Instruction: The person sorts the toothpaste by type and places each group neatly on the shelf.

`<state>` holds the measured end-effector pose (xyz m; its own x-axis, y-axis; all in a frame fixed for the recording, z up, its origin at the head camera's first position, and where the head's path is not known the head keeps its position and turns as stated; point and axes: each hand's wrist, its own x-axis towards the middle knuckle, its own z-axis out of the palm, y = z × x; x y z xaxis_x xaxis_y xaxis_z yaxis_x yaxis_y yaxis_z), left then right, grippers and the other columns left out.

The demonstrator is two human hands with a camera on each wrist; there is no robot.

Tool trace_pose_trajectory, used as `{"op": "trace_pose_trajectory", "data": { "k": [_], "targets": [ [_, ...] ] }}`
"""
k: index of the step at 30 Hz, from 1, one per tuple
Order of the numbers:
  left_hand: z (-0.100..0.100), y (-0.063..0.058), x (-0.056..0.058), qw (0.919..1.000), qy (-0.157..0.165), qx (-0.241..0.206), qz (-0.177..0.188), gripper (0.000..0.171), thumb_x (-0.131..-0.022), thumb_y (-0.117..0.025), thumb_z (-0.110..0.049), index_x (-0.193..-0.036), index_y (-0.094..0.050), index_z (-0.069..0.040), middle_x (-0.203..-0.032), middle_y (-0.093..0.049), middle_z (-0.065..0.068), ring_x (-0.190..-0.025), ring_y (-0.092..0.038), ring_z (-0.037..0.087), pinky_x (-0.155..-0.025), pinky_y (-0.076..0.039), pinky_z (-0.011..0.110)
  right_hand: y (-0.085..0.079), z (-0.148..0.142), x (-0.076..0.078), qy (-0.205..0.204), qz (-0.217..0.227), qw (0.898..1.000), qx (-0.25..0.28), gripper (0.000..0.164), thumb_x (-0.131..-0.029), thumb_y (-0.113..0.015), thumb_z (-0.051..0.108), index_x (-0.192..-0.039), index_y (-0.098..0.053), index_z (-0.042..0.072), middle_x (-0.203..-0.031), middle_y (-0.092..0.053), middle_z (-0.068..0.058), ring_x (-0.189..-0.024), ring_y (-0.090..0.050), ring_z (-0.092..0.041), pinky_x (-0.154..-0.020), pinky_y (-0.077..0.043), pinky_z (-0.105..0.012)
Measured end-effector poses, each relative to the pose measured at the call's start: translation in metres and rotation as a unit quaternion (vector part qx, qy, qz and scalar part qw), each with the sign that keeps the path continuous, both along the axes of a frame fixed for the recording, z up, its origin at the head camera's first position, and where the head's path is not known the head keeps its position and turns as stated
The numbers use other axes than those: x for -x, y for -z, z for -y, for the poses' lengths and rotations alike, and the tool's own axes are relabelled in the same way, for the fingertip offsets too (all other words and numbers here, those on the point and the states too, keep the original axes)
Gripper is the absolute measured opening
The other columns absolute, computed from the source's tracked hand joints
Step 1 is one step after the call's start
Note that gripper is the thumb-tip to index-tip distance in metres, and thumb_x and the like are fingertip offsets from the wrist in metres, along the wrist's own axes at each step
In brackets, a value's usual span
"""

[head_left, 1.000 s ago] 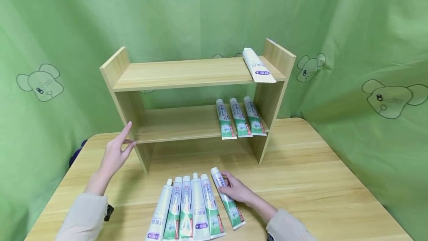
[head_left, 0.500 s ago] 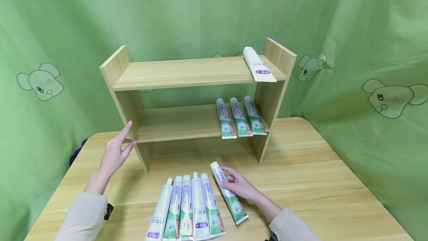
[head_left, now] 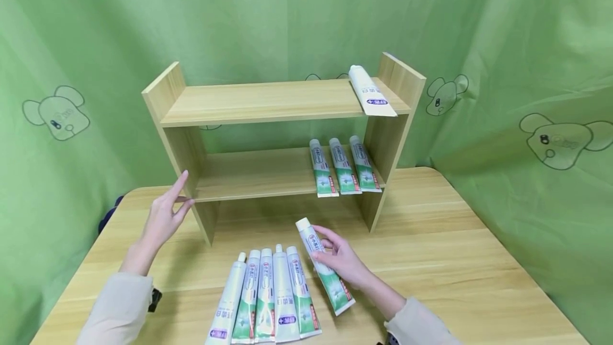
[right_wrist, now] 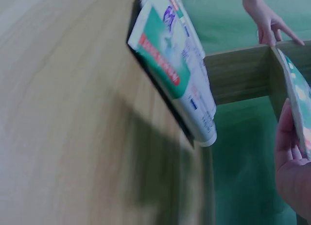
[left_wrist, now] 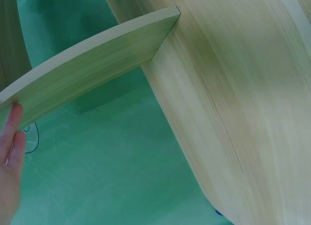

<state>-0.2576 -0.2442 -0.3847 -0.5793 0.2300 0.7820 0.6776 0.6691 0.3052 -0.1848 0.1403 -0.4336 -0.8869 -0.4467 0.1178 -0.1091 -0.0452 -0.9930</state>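
Observation:
A tube of toothpaste [head_left: 324, 268], white with a green lower end, is pinched between the thumb and fingers of my right hand [head_left: 342, 260]. It is tilted, cap up and to the left, and lifted above the table. In the right wrist view the same hand [right_wrist: 294, 171] shows at the right edge with part of the tube. My left hand [head_left: 162, 220] touches the left side of the wooden shelf [head_left: 249, 196], with its index finger stretched upward. In the left wrist view, straight fingers [left_wrist: 13, 120] rest against a wooden board.
Several toothpaste tubes [head_left: 284, 302] lie side by side on the table [head_left: 431, 260] in front. Three green-and-white tubes [head_left: 342, 169] lie on the middle board's right part. One white tube [head_left: 370, 92] lies on the top board [head_left: 263, 101]. A green curtain [head_left: 297, 20] hangs behind.
My right hand has raised the toothpaste tube off the table, away from the row, its cap end moving up and slightly left. The left hand stays at the shelf's side.

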Motion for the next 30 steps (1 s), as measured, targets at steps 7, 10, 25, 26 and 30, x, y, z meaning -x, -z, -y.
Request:
{"op": "trace_pose_trajectory", "data": {
  "k": [7,10,25,26,30],
  "targets": [
    [0.001,0.0,0.001,1.0,-0.006,0.005,0.0,0.077,-0.069,-0.069,0.013,-0.138,-0.037,-0.004,-0.12,-0.052,0.03,-0.07,-0.065,0.037,-0.04,-0.042,0.015,-0.011,0.004,-0.003,0.007,0.006,0.999,0.051,0.064,-0.09,-0.053,0.004,-0.142,-0.017,-0.002,-0.105,-0.059,-0.006,-0.071,-0.064,-0.014,-0.065,-0.057,-0.031],
    [0.001,0.0,0.0,1.0,-0.006,0.005,0.003,0.077,-0.07,-0.068,0.013,-0.138,-0.037,-0.005,-0.12,-0.051,0.031,-0.07,-0.065,0.037,-0.042,-0.047,0.021,-0.014,0.005,-0.004,-0.006,0.027,0.996,0.085,0.066,-0.091,-0.05,0.004,-0.144,-0.011,-0.002,-0.103,-0.058,-0.005,-0.072,-0.065,-0.015,-0.069,-0.057,-0.033],
    [0.002,0.002,0.001,0.9999,-0.008,0.009,-0.005,0.077,-0.069,-0.069,0.014,-0.137,-0.037,-0.003,-0.121,-0.051,0.029,-0.07,-0.065,0.034,-0.049,-0.053,0.031,-0.024,0.011,-0.004,-0.009,0.066,0.995,0.075,0.074,-0.089,-0.044,-0.002,-0.147,0.0,0.012,-0.118,-0.043,-0.024,-0.084,-0.059,-0.014,-0.077,-0.054,-0.028],
    [0.002,0.002,0.001,0.9999,-0.007,0.01,-0.004,0.076,-0.069,-0.069,0.013,-0.137,-0.037,-0.003,-0.122,-0.051,0.029,-0.07,-0.065,0.034,-0.049,-0.053,0.03,-0.025,0.011,-0.003,-0.018,0.069,0.995,0.073,0.079,-0.086,-0.044,-0.006,-0.147,0.003,0.013,-0.125,-0.037,-0.028,-0.089,-0.058,-0.015,-0.082,-0.053,-0.03],
    [0.002,0.002,0.002,1.0,-0.003,0.009,-0.001,0.074,-0.07,-0.068,0.012,-0.137,-0.037,-0.002,-0.123,-0.05,0.029,-0.071,-0.065,0.035,-0.052,-0.054,0.032,-0.027,0.008,-0.001,-0.071,0.064,0.993,0.076,0.095,-0.073,-0.041,-0.016,-0.145,0.014,0.012,-0.139,-0.013,-0.036,-0.109,-0.051,-0.017,-0.095,-0.045,-0.036]
  ]
}}
